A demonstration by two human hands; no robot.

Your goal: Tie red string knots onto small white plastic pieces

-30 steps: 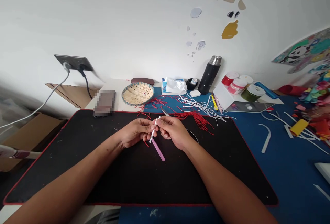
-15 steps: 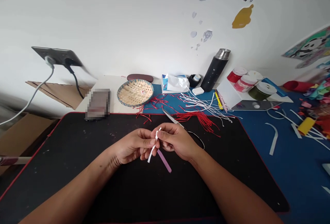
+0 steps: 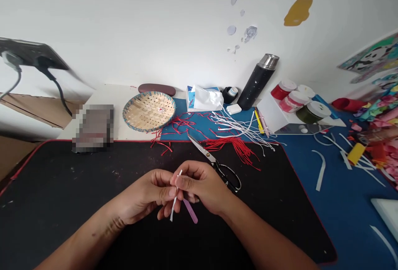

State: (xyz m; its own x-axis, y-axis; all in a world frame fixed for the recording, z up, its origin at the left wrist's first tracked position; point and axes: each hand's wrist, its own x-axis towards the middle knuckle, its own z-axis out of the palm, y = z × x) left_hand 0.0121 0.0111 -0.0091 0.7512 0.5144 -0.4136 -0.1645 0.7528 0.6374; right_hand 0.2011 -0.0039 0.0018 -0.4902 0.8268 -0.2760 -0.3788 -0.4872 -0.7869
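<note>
White paper strip (image 3: pixel 173 207) and lilac stick (image 3: pixel 190 211) are pinched between left hand (image 3: pixel 139 195) and right hand (image 3: pixel 202 187), with red cords (image 3: pixel 233 147) and white cords (image 3: pixel 239 127) lying unworked beyond.

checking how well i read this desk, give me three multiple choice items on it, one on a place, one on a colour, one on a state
1. Where do the black-handled steel scissors lie?
A. Inside the round woven bamboo basket
B. Across the top edge of the black desk mat
C. On the white shelf beside the paint jars

2. What colour is the bundle of thin cords just right of the scissor blades?
A. Red
B. Green
C. Yellow

3. What state is the narrow white strip in?
A. Lying flat on the mat
B. Stuck to the wall
C. Held up where the left hand and right hand meet

1: B, the tips reach past the mat onto the blue desk surface while the handles rest on the mat.
2: A, the cords show plainly red.
3: C, the strip hangs from between both hands.
</note>
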